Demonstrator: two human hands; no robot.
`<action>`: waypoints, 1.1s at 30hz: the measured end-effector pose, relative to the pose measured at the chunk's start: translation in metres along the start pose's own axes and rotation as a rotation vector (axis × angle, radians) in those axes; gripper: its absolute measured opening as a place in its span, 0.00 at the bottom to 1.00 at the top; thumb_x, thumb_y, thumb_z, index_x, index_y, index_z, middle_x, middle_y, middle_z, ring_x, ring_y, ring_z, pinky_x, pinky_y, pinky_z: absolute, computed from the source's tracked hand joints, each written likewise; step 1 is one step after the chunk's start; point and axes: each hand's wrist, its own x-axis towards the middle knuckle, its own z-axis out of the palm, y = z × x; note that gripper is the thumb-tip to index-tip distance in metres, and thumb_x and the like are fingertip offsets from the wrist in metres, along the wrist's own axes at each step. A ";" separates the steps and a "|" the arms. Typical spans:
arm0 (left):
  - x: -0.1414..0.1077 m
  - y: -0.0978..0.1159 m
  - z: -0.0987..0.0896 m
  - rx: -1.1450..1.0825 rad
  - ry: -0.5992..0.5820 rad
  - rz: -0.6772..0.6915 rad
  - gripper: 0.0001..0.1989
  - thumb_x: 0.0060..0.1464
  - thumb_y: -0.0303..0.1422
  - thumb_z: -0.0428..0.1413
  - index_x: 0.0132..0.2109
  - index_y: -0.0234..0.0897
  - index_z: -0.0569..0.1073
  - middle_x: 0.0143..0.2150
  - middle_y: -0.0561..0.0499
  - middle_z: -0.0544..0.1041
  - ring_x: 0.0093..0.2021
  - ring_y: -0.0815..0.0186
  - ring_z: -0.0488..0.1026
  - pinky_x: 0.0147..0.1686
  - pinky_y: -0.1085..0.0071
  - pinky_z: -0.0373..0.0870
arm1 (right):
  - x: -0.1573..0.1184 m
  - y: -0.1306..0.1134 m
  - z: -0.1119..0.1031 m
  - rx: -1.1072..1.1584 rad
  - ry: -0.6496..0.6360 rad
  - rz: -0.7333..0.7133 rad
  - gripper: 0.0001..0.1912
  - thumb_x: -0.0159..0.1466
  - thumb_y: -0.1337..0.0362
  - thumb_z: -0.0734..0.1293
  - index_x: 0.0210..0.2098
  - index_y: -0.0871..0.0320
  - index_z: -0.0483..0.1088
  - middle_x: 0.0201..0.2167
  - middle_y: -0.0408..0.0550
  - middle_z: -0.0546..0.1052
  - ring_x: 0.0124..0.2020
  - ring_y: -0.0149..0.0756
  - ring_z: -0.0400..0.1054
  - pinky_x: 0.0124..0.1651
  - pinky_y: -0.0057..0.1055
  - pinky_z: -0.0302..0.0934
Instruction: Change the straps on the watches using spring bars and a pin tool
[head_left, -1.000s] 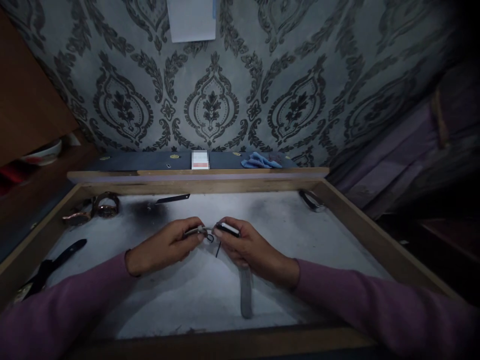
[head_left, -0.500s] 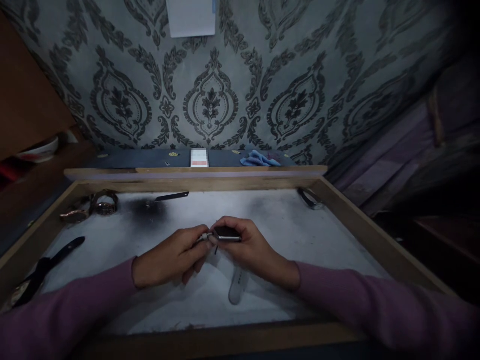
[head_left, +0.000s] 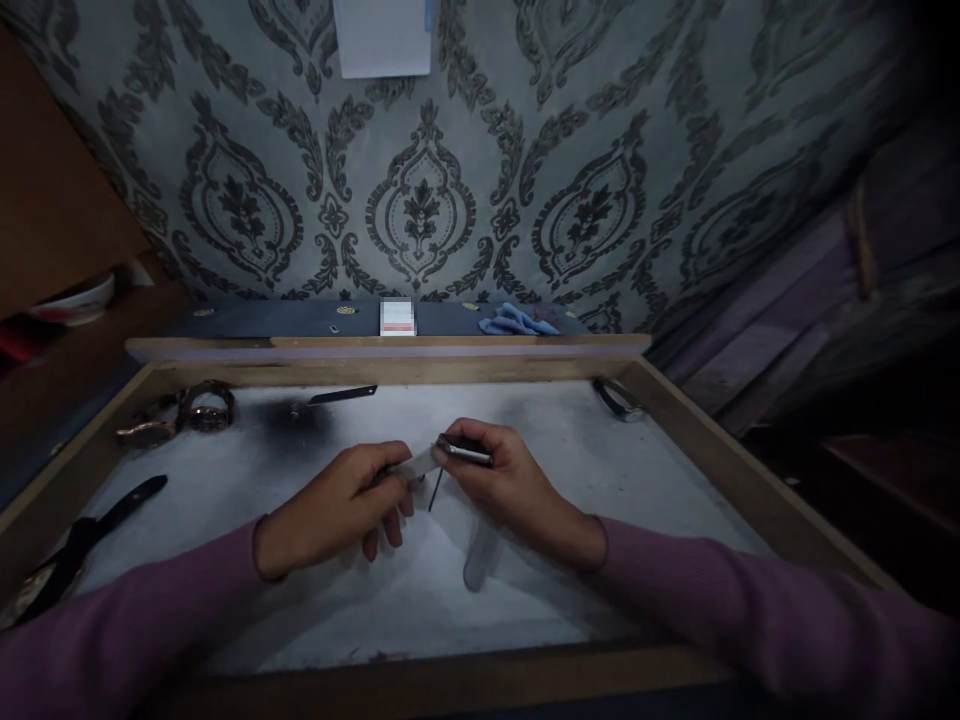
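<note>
My right hand (head_left: 514,490) is closed on a dark watch case (head_left: 469,451) with a silver edge. Below that hand a pale grey strap (head_left: 481,552) hangs down or lies on the white surface; which one I cannot tell. Fingers of my left hand (head_left: 345,510) pinch a light grey strap piece (head_left: 418,463) whose tip meets the left end of the case. Between the hands a thin dark rod (head_left: 436,490) points downward; what holds it is hidden.
A wooden-rimmed tray (head_left: 465,370) surrounds the work. Two bronze watches (head_left: 210,410) sit at its back left, a black-strapped watch (head_left: 97,530) at left, a dark blade (head_left: 343,395) at the back and a dark band (head_left: 619,399) at back right. Behind lies a blue cloth (head_left: 517,319).
The watch case has moved slightly up and right with my right hand. My left hand has shifted a little left, and more of the light strap piece and the thin rod shows between the hands.
</note>
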 end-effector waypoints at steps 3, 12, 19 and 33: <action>0.001 0.002 -0.001 -0.091 -0.042 -0.064 0.13 0.57 0.42 0.49 0.33 0.36 0.63 0.24 0.58 0.65 0.17 0.76 0.62 0.12 0.82 0.57 | -0.001 0.000 0.002 0.087 -0.010 0.083 0.16 0.52 0.55 0.74 0.25 0.59 0.66 0.20 0.38 0.66 0.20 0.24 0.55 0.21 0.23 0.49; -0.005 0.004 -0.004 -0.059 0.065 0.084 0.12 0.60 0.42 0.46 0.36 0.38 0.61 0.22 0.60 0.62 0.17 0.76 0.57 0.14 0.80 0.55 | -0.001 -0.003 -0.004 0.427 -0.208 0.334 0.26 0.51 0.43 0.72 0.30 0.59 0.62 0.17 0.31 0.51 0.16 0.19 0.38 0.16 0.19 0.33; -0.009 0.008 -0.004 -0.247 0.061 0.006 0.21 0.60 0.51 0.45 0.38 0.36 0.67 0.22 0.61 0.50 0.20 0.75 0.47 0.16 0.80 0.45 | -0.003 -0.004 0.000 0.512 -0.253 0.520 0.26 0.55 0.41 0.68 0.28 0.58 0.60 0.17 0.32 0.51 0.17 0.21 0.36 0.17 0.20 0.30; -0.009 0.004 0.003 -0.653 -0.187 0.002 0.13 0.58 0.40 0.55 0.33 0.37 0.63 0.20 0.61 0.56 0.21 0.75 0.49 0.21 0.77 0.48 | -0.013 -0.001 0.004 0.242 -0.133 0.125 0.22 0.63 0.45 0.62 0.27 0.57 0.61 0.15 0.35 0.58 0.15 0.23 0.47 0.17 0.22 0.42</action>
